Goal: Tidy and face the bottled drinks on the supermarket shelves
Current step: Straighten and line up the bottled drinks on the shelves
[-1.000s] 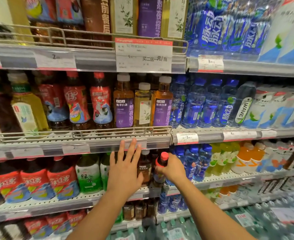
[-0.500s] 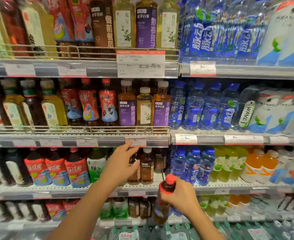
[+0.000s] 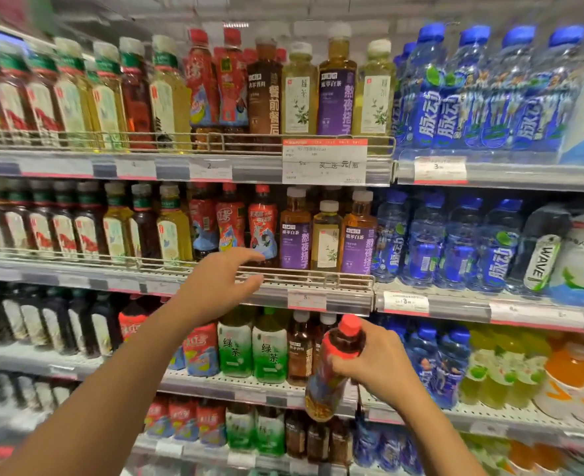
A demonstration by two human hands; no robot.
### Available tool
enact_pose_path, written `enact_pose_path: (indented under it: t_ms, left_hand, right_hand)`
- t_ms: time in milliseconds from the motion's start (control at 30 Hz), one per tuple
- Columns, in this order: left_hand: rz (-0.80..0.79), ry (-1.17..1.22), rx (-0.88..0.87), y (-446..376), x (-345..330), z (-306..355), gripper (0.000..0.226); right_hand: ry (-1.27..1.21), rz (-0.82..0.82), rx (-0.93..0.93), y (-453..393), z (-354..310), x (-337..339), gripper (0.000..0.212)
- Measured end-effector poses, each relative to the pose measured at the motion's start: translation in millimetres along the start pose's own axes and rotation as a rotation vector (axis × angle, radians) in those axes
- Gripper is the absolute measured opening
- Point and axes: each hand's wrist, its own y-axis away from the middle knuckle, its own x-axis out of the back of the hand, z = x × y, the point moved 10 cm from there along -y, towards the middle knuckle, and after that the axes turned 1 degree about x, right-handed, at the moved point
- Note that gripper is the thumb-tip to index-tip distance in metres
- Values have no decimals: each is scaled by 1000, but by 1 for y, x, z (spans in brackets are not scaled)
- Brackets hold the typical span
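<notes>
Nearest the camera, the right hand (image 3: 379, 364) has its fingers wrapped round the neck and shoulder of a red-capped bottle (image 3: 333, 367), which tilts with its cap up and hangs clear in front of the lower shelf (image 3: 249, 386), touching no other bottle — held out of its row, I judge, because it belongs elsewhere. Its red cap and dark drink match the red-labelled bottles (image 3: 245, 223) on the middle shelf (image 3: 318, 290), so that row looks like its home. A little further in, the left hand (image 3: 220, 286) hangs in front of that shelf's wire rail, fingers spread and slightly bent, gripping nothing, the fingertips just short of the red-labelled row; it seems placed to part or steady those bottles and make a gap. Counting along the fronts: three red-labelled bottles show on the middle shelf, then three white-capped tea bottles (image 3: 328, 235), two with purple labels flanking one pale one. Right of them stand about four blue-capped water bottles (image 3: 455, 242), then one dark bottle marked WAVE (image 3: 541, 257). On the lower shelf two green tea bottles (image 3: 252, 345) stand side by side just left of the held bottle. Farthest up, the top shelf (image 3: 318, 166) carries a large price card (image 3: 324, 161) — labels there mostly face outward, though blur hides any exact count.
</notes>
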Motion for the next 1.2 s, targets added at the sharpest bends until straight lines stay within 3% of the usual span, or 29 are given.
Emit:
enact_pose_path:
  t_ms: [367,567,767,933,1067,1200]
  left_hand:
    - [84,2,28,-72,49,-32,48]
    - [181,-36,-132,-115,102,-4,37]
    - [412,-114,-348,-156,185,48,27]
    - [506,-179,-368,-205,231,67,42]
    - [472,-405,-278,-254,231,59,76]
    - [443,-481,-230,-280,224,54,85]
  right_hand:
    - [16,89,91,-40,-66,27,24]
    - [35,121,120,-59,-96,48,28]
    - [-6,152,155,-76,-132,65,23]
    - [9,179,200,-100,-169,80,25]
    - [-36,216,241,-119,-202,97,23]
    - [17,261,302,-139,-233,116,26]
